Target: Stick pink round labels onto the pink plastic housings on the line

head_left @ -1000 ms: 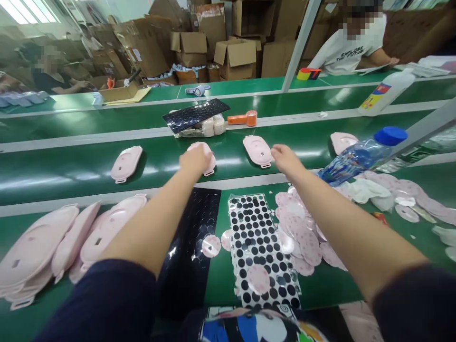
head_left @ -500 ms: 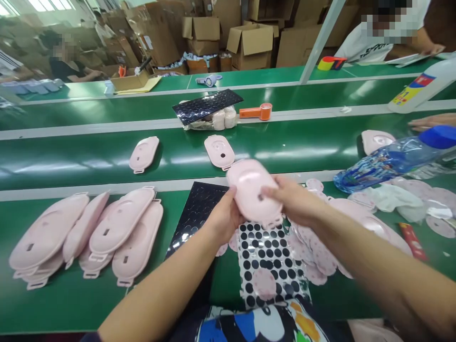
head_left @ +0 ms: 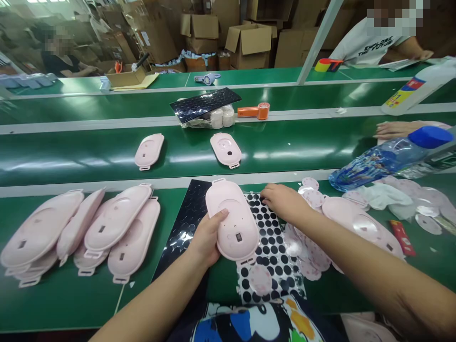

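Note:
My left hand (head_left: 205, 240) grips a pink oval plastic shell (head_left: 231, 221) flat above the sheets, its thumb on the shell's top. My right hand (head_left: 283, 202) rests fingers-down on the clear sheet of black round dots (head_left: 270, 247), pinching at its upper edge; what the fingertips hold is too small to see. A black sheet of dots (head_left: 185, 223) lies to the left of it. Round pink stickers (head_left: 309, 254) are scattered beside my right forearm.
Two pink shells (head_left: 149, 150) (head_left: 225, 149) lie on the green conveyor belt (head_left: 71, 156). A pile of pink shells (head_left: 89, 232) sits at the left. A water bottle (head_left: 388, 154) lies at the right, with another person's hand (head_left: 395, 128) behind it. An orange tape dispenser (head_left: 254, 111) is beyond.
Both hands reached to the belt, lifted a pink shell and brought it back. Now the left hand alone holds it low over the sheets, and the right hand has moved to the dotted sheet.

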Available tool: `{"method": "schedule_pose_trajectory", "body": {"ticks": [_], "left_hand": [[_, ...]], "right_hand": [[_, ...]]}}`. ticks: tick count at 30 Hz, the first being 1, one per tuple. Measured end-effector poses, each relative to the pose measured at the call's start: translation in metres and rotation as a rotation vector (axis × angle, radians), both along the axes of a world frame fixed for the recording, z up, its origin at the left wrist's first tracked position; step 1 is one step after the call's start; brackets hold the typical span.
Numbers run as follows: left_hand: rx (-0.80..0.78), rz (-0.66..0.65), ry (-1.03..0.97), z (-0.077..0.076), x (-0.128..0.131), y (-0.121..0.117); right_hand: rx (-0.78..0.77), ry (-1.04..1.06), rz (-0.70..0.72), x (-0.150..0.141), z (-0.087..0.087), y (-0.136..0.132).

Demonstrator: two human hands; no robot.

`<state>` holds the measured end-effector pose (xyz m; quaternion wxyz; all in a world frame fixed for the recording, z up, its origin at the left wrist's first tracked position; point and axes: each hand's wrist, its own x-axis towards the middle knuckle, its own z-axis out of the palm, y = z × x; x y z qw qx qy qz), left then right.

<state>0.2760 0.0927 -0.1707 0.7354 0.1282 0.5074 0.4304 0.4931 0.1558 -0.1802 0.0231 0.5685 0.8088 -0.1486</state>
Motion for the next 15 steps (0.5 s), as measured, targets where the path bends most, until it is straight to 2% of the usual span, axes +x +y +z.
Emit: {"method": "schedule_pose_trajectory", "body": {"ticks": [6,15], "left_hand": [[0.035,-0.055,-0.001,0.0,0.0,-0.007],[0.023,-0.035,0.004,0.001,-0.013,-0.012]], "right_hand": [[-0.007,-0.083,0.094,-0.001,0.002,0.006],[-0.098,-0.072,0.253,0.011,0.001,0.024]]}}
